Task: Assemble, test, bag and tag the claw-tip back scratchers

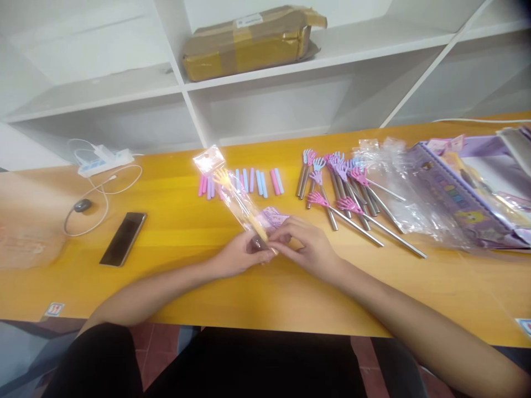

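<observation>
A yellow back scratcher point(244, 205) with a hand-shaped head lies inside a clear plastic bag point(208, 159), slanting up and left from my hands. My left hand point(238, 254) is closed around the handle end of the bagged scratcher. Thumb and fingers of my right hand point(305, 243) pinch the bag at that same end. Just beyond my right hand is a purple printed card point(274, 216). Pink, blue and purple tubes point(244, 181) lie in a row behind the bag. To the right is a pile of back scratchers point(342, 185) with coloured heads and metal rods.
Clear bags point(415, 199) lie beside a purple box point(460, 202) holding packaged items at the right. A phone point(123, 239), a small black object point(82, 205), a white cable and a power strip point(105, 162) are on the left. A taped cardboard box point(249, 44) sits on the shelf.
</observation>
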### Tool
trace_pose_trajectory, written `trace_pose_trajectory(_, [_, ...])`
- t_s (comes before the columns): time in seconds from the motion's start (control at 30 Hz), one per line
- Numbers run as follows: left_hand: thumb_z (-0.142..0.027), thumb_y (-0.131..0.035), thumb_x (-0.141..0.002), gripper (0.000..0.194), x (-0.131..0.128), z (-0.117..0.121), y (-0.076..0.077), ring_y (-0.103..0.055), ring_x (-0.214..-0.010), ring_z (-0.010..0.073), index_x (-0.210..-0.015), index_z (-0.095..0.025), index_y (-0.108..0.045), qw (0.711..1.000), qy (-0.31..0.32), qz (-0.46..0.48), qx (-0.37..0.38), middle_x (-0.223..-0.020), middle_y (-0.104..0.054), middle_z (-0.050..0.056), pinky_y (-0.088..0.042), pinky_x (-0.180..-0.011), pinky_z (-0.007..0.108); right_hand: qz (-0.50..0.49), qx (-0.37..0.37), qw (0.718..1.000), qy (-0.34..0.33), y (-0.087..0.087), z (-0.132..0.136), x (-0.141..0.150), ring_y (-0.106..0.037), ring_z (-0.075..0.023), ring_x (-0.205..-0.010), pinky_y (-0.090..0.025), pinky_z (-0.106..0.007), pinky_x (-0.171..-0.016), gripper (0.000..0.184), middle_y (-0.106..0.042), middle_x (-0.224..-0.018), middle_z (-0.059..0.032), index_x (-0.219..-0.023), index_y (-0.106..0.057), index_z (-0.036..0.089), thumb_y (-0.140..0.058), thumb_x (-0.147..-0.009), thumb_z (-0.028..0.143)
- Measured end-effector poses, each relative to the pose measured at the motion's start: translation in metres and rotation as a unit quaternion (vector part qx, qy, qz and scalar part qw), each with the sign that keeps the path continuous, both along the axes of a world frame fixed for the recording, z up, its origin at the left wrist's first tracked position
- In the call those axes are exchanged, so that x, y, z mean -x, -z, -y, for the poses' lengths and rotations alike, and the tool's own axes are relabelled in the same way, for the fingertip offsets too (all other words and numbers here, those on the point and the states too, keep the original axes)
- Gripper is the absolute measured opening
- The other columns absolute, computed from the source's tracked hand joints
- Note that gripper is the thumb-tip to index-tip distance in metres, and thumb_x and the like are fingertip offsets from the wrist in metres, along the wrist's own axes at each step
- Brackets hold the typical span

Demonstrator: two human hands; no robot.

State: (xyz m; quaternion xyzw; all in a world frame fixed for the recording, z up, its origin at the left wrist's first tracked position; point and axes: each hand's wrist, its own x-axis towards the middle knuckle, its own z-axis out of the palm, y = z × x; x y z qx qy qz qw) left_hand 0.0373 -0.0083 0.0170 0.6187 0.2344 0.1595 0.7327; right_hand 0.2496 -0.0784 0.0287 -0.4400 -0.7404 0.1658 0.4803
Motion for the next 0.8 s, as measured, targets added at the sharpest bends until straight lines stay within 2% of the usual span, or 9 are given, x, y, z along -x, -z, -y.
trace_pose_trajectory(0.2, [-0.043, -0.084, -0.090, 0.037, -0.0004, 0.0009, -0.0034, -0.060, -0.080, 0.0137, -0.109, -0.016, -0.067, 0.999, -0.007, 0.027, 0.018, -0.092, -0.064, 0.003, -0.052, -0.077, 0.028, -0.026, 0.025, 0.999, 0.009, -0.0008, 0.0009, -0.0007, -0.064, -0.0173, -0.075, -0.053, -0.034, -0.073, 0.009, -0.070, -0.086, -0.0030, -0.098, -0.071, 0.025, -0.071, -0.103, 0.032])
trace_pose_trajectory(0.37, [-0.045, -0.084, -0.090, 0.035, -0.0010, 0.0021, -0.0037, -0.062, -0.078, 0.0138, -0.099, -0.015, -0.068, 1.000, -0.022, 0.004, 0.017, -0.085, -0.066, 0.002, -0.051, -0.077, 0.029, -0.022, 0.020, 1.000, 0.006, -0.0007, 0.0009, 0.0001, -0.063, -0.0169, -0.076, -0.052, -0.034, -0.073, 0.006, -0.069, -0.087, -0.0032, -0.100, -0.071, 0.024, -0.070, -0.104, 0.029])
trace_pose_trajectory(0.53, [-0.045, -0.084, -0.090, 0.034, -0.0002, 0.0006, -0.0040, -0.061, -0.077, 0.0137, -0.098, -0.015, -0.071, 1.000, -0.020, 0.001, 0.009, -0.084, -0.066, 0.002, -0.050, -0.076, 0.028, -0.029, 0.036, 0.999, 0.011, -0.0005, 0.0016, -0.0009, -0.062, -0.0178, -0.077, -0.051, -0.034, -0.074, 0.006, -0.066, -0.086, -0.0026, -0.103, -0.070, 0.025, -0.068, -0.105, 0.031])
trace_pose_trajectory(0.63, [-0.045, -0.084, -0.090, 0.035, -0.0002, 0.0015, -0.0064, -0.061, -0.079, 0.0143, -0.103, -0.015, -0.073, 1.000, -0.020, 0.008, 0.010, -0.088, -0.067, 0.003, -0.050, -0.077, 0.029, -0.047, 0.065, 0.997, 0.024, 0.0002, 0.0019, -0.0037, -0.059, -0.0179, -0.078, -0.050, -0.033, -0.073, 0.016, -0.062, -0.090, -0.0031, -0.109, -0.065, 0.024, -0.069, -0.104, 0.038])
trace_pose_trajectory(0.7, [-0.045, -0.084, -0.090, 0.036, -0.0005, 0.0027, -0.0081, -0.061, -0.081, 0.0148, -0.106, -0.015, -0.073, 1.000, -0.026, 0.013, 0.011, -0.090, -0.068, 0.004, -0.050, -0.077, 0.029, -0.044, 0.110, 0.993, 0.002, 0.0006, 0.0017, -0.0052, -0.054, -0.0162, -0.073, -0.046, -0.031, -0.067, 0.025, -0.060, -0.089, -0.0022, -0.102, -0.062, 0.022, -0.070, -0.102, 0.046])
trace_pose_trajectory(0.8, [-0.045, -0.084, -0.091, 0.037, -0.0007, 0.0041, -0.0094, -0.063, -0.083, 0.0148, -0.109, -0.015, -0.071, 0.999, -0.041, 0.029, 0.005, -0.094, -0.069, 0.005, -0.051, -0.077, 0.028, -0.034, 0.187, 0.978, -0.084, 0.0003, 0.0009, -0.0042, -0.051, -0.0145, -0.072, -0.042, -0.028, -0.066, 0.037, -0.060, -0.084, -0.0012, -0.091, -0.060, 0.020, -0.065, -0.105, 0.054])
